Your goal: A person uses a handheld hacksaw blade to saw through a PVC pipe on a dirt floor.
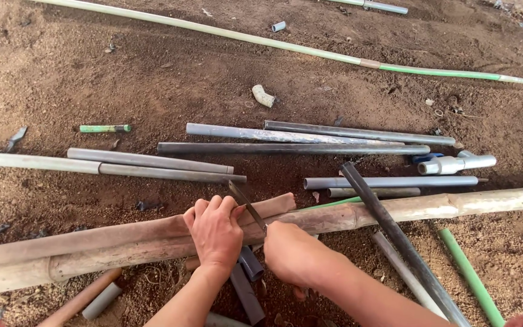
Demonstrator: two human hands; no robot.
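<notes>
The left hand [216, 233] curls over a rough, round bamboo pole [394, 209] on crumbly soil; the right hand [292, 254] grips a thin, flat saw blade [246, 204].

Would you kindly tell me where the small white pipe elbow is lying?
In the head view, the white pipe elbow lies on the soil, upper centre, between the long pale hose and the grey pipes.

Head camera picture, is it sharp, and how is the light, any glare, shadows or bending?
Head view: sharp overall; soft even daylight, no glare. Faint shadows under the grey pipes. The long green-white pipe bows, hinting at wide-angle distortion. Left hand, right hand and saw blade show no motion blur.
</notes>
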